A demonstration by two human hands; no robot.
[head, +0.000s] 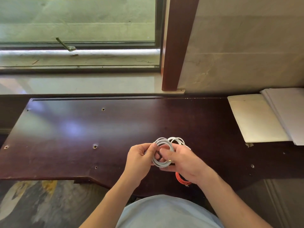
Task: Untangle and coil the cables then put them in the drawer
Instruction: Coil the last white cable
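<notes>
Holding the grey cable coil (162, 153) at lower centre, my left hand (139, 159) pinches its left rim while my right hand (184, 162) grips its right side above the desk (82, 129). White cable (178, 141) and orange cable (181, 179) lie beside the right hand.

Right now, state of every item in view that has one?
grey cable: coiled, held by both hands above desk
left hand: pinching coil's left side
right hand: gripping coil's right side
white cable: looped, behind right hand
orange cable: bunched under right wrist
window: shut
</notes>
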